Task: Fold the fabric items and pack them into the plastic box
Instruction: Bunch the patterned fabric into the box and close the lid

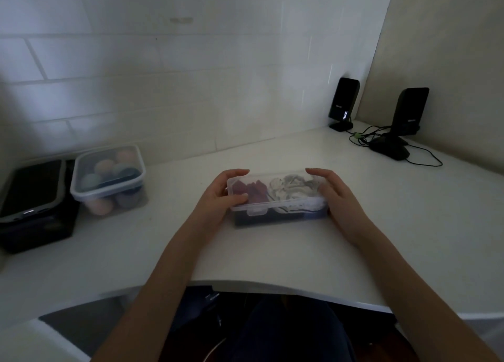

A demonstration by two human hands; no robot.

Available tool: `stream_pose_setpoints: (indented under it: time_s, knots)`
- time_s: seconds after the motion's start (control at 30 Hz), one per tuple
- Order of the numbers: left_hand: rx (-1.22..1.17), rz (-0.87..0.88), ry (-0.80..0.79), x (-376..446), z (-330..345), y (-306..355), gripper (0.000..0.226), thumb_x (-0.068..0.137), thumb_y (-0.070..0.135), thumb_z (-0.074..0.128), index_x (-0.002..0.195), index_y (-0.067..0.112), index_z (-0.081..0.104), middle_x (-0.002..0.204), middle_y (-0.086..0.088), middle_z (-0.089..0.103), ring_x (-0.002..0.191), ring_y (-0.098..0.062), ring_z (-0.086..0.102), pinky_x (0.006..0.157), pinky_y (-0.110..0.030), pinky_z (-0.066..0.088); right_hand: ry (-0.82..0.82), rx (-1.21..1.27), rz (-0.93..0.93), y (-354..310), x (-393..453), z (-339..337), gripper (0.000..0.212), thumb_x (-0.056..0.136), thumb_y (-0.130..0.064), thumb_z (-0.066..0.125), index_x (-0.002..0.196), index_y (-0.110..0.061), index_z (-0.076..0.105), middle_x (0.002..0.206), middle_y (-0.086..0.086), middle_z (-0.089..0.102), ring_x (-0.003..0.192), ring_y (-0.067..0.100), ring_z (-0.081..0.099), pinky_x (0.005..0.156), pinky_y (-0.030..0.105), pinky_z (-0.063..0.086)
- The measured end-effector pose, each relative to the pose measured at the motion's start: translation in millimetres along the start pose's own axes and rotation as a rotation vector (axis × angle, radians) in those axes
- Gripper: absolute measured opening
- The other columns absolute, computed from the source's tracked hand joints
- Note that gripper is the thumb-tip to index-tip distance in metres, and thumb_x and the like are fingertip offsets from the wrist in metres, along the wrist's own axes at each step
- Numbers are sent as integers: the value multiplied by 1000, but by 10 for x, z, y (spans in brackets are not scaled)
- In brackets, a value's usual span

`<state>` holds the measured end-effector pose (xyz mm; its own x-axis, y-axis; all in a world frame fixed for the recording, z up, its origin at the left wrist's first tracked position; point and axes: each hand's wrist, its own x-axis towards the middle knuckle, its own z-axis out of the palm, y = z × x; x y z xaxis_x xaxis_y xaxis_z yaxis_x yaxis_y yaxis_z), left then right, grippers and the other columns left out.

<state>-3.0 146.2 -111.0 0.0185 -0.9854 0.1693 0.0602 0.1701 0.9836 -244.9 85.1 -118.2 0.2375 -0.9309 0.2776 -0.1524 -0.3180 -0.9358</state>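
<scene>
Plastic box (278, 214) sits mid-desk on white desk (272, 252), straight ahead of the person, well in from the curved front edge. Long axis runs left-right across the body, so each hand takes one short end; neither hand is clearer nearer, box is between them, about centred.

Clear lid (275, 195) is on top of the box, front latch tab (257, 211) facing the person, looks not snapped down but hard to tell in the dim light. Through the lid: maroon fabric (249, 191) in the left half, white-and-grey striped fabric (296, 192) in the right half, something dark lower in the box, can't tell what. Both pieces look bunched rather than flat.

Left hand (218, 192) grips the left end, fingers curled over the far corner, thumb lying on the lid near the front rim. Right hand (335, 192) grips the right end, fingers curled over the far right corner, palm against the end wall.

Judgement: packing looks done, step in hand is closing. Next move likely turns on pressing straight down at both ends, then the front tab, which is nearer the left thumb.

Off-task: second lidded container (109, 178) with coloured balls at far left, dark device (32, 198) just beside it, two black speakers (344, 102) with cables at back right.
</scene>
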Motion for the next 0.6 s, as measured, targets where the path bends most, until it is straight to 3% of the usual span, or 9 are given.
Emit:
stream_pose_setpoints:
  time_s: [0.03,0.1,0.2,0.3,0.37,0.43,0.53,0.6]
  knots:
    - [92,34,30,-25,27,-9,35,74,8,61,102,29,64,102,-2,67,99,-21,63,90,-34,52,70,-75,-33,-19,-16,25,29,98,-11,39,111,-19,63,124,1,61,116,16,57,90,14,44]
    - [404,135,182,-66,112,-37,19,86,17,55,99,27,64,115,3,62,117,-21,54,104,-36,39,214,-270,-113,-43,-42,70,27,97,-14,41,107,-17,66,131,-3,55,122,10,50,97,18,37]
    - [891,382,440,-125,217,-64,25,94,23,45,102,16,68,134,-6,55,129,-22,44,108,-30,26,175,-634,-245,-43,-87,123,38,98,-28,32,117,-18,64,141,-2,50,131,12,43,113,31,22]
    - [1219,636,322,-143,278,-86,38,93,29,40,114,10,65,128,-9,62,125,-22,53,112,-35,26,131,-984,-366,-55,-159,161,46,96,-41,25,125,-26,57,140,-6,52,138,13,37,117,43,4]
    - [1339,697,230,-143,310,-109,39,91,26,44,123,10,60,130,-8,60,126,-21,52,112,-37,28,106,-1114,-451,-69,-186,194,47,94,-45,31,127,-25,56,138,-4,55,136,16,41,115,52,6]
    - [1392,715,197,-137,309,-156,40,89,22,48,126,12,57,131,-6,60,125,-21,52,108,-37,35,71,-1148,-484,-66,-191,227,49,94,-48,32,129,-23,56,137,-2,56,131,19,48,114,49,13]
    - [1443,690,197,-120,282,-189,37,88,24,49,123,15,60,127,-5,63,118,-22,58,104,-33,37,32,-1122,-436,-70,-172,256,58,97,-49,16,131,-23,54,138,0,56,126,22,53,109,38,22]
    - [1453,694,216,-111,282,-198,35,88,24,49,120,17,62,124,-3,66,114,-22,61,100,-31,38,46,-1129,-450,-52,-156,280,52,98,-45,21,128,-22,56,133,1,60,123,24,55,106,37,25]
